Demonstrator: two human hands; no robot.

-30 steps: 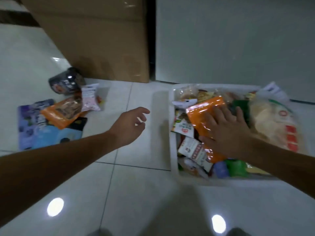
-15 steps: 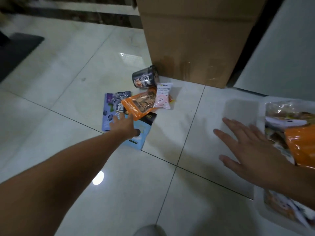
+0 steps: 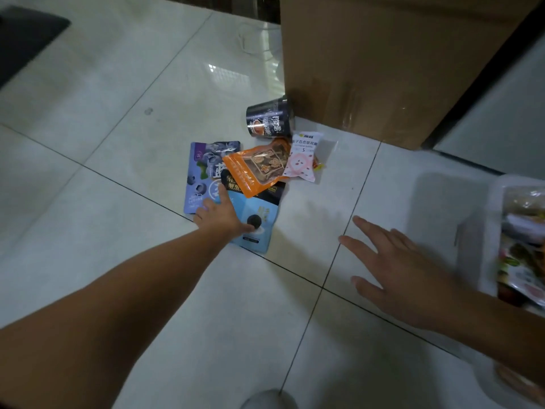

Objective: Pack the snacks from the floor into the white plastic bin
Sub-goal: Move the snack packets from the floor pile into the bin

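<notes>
Reaching farther, left hand (image 3: 219,216), perhaps pressing blue packet (image 3: 257,208)

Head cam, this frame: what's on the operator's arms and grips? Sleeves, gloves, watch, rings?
Nothing worn that shows. Left forearm and right forearm are bare to the frame edge, with no sleeve or cuff in view. Left grip and right grip are ungloved. No watch or band at either wrist. No ring seen on the right fingers; the left ones are too small to tell.

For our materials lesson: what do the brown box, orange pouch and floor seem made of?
Brown box: likely cardboard, matt, with shiny tape. Orange pouch: probably plastic film, glossy, with clear window. Floor: seemingly glazed tile, reflective, with dark grout lines.
</notes>
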